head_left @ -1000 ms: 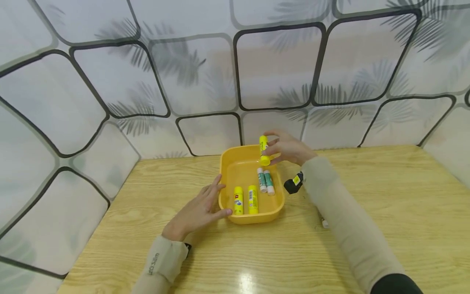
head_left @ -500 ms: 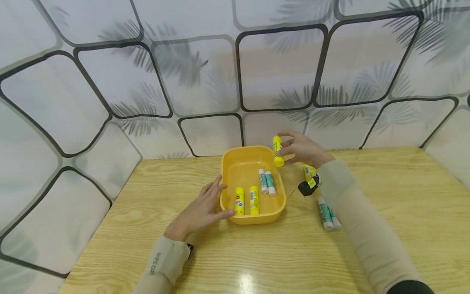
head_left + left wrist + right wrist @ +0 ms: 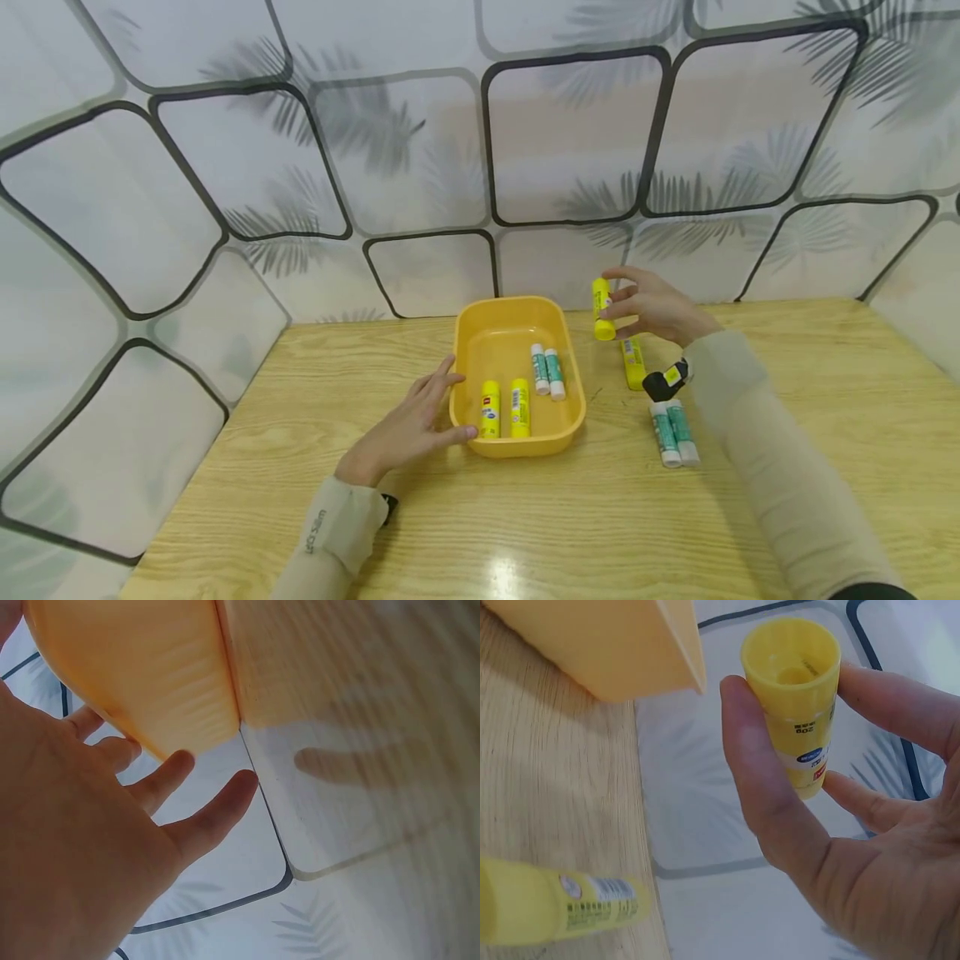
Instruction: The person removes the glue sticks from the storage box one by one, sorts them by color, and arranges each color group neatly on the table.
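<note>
My right hand [image 3: 652, 307] holds a yellow glue stick [image 3: 602, 308] upright between thumb and fingers, to the right of the yellow plastic tray [image 3: 517, 447]. Its hollow base end faces the camera in the right wrist view, where "20g" shows on the label. Another yellow glue stick [image 3: 633, 367] lies on the table just below this hand. My left hand [image 3: 405, 429] rests at the tray's left side, fingers spread, fingertips and thumb at the rim. Inside the tray lie two yellow glue sticks [image 3: 490, 410] at the front and two white-and-green glue sticks [image 3: 547, 372] at the right.
Two more white-and-green glue sticks [image 3: 673, 433] lie side by side on the wooden table [image 3: 465, 533], right of the tray. A patterned wall covering [image 3: 420, 167] rises directly behind the table's back edge. A black wrist device [image 3: 664, 383] hangs under the right wrist.
My right hand has carried the yellow glue stick from over the tray's back right corner out to the right. The glue sticks on the table have come into view. My left hand stays put.
</note>
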`<state>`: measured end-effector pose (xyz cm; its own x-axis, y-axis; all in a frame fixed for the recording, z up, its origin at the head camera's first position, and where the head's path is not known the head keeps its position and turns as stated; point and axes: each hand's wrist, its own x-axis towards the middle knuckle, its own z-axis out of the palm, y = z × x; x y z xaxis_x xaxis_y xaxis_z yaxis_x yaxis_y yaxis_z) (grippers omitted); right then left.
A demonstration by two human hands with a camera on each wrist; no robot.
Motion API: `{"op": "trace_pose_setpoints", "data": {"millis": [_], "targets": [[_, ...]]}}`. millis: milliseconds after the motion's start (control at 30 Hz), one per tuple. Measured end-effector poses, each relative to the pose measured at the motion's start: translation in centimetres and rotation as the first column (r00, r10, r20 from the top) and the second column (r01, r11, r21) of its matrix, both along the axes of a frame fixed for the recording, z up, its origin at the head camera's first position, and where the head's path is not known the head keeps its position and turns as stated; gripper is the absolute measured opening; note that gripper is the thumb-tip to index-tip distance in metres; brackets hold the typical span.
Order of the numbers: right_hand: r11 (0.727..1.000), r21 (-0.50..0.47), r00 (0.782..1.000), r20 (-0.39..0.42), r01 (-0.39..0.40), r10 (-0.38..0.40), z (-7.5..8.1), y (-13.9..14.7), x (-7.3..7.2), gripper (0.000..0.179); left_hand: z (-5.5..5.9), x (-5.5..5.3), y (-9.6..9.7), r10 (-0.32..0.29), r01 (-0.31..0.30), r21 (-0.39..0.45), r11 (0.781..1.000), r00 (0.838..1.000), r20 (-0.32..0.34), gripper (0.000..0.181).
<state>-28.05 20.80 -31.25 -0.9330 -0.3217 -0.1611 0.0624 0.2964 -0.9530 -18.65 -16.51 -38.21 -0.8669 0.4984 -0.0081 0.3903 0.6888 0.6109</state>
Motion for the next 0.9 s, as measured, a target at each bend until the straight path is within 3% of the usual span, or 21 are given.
{"op": "trace_pose_setpoints", "data": {"millis": [233, 500, 900], "targets": [[1.0, 0.021, 1.0, 0.005, -0.013, 0.013, 0.3, 0.9, 0.2, 0.082, 0.0, 0.2, -0.1, 0.018, -0.018, 0.012, 1.0, 0.999, 0.049, 0.087], [0.999, 0.043, 0.999, 0.003, -0.033, 0.033, -0.1, 2.5, 0.6, 0.085, 0.0, 0.1, 0.0, -0.013, 0.012, 0.028, 1.0, 0.999, 0.031, 0.087], [0.996, 0.086, 0.999, 0.011, -0.035, 0.035, -1.1, 4.2, 0.9, 0.084, 0.1, 0.2, 0.1, 0.008, -0.008, -0.017, 1.0, 1.0, 0.012, 0.088]]}}
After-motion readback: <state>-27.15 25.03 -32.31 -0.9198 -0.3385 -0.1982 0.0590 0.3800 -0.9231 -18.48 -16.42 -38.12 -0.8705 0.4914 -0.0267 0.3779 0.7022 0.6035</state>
